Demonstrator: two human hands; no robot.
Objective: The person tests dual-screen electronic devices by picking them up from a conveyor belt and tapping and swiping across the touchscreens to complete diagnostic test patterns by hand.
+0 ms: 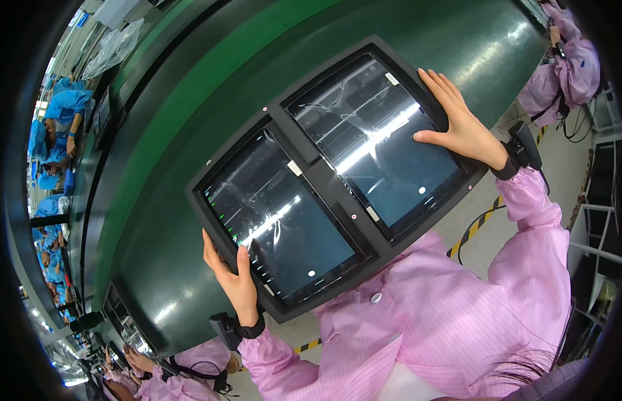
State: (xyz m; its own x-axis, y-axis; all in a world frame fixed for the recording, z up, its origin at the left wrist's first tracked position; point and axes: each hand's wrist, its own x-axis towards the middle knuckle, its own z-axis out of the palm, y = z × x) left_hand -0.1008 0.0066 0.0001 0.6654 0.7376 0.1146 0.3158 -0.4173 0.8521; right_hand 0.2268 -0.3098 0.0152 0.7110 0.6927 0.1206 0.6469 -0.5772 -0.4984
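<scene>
Here's the tray (pixel 314 175), its underside completely out of sight! Glare streaks the left screen (pixel 318 237) and the right screen (pixel 401 190), washing out patches of both; the left one's green marks are too small to read. Some of the left hand's (pixel 239 287) fingers are lost from view, and the right hand (pixel 473 137) hides its palm! Out left, blue-clad workers (pixel 63 110) blur together; lower left, a pink-sleeved worker (pixel 204 361) runs off the bottom edge!

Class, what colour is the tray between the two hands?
The tray is dark grey, nearly black; it shows best in the head view.
</scene>
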